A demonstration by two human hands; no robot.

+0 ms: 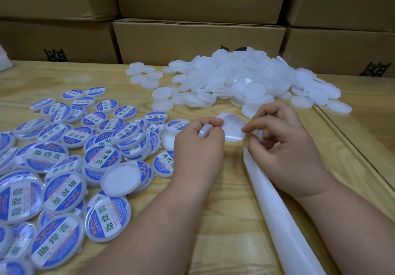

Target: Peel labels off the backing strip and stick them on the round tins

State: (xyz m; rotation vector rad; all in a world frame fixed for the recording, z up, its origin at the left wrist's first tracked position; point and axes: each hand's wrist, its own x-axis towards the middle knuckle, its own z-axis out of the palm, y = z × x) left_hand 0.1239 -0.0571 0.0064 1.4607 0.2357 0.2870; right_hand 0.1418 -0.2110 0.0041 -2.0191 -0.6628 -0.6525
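Item: label transfer, in hand. Left hand [197,146] curled around a blank round tin [205,130], held on edge at its fingertips; right hand [282,140] with thumb and forefinger together, pinching the near rim of a peeled label [233,128], which hangs pale side up between the two hands and touches the left thumb. Backing strip [284,217]: a long white band running from under the right hand back along the right forearm. Risks, as judged: the free label may fold on itself or catch the left thumb before it meets the tin, since only one edge is gripped; a skewed or off-centre landing is likely if the tin tilts in the left fingers; a crease may set if it is pressed down from the pinched edge too fast. Surroundings: labelled tins [64,168] spread thickly to the left of the left hand, some touching its wrist side, so a finished piece has little bare wood there; heap of unlabelled tins [235,82] just beyond both hands. Table edge moulding [350,146] runs close to the right of the right hand. Open room: bare table [230,221] between the forearms, towards the body. Stacked cartons [198,37] wall off the far side.
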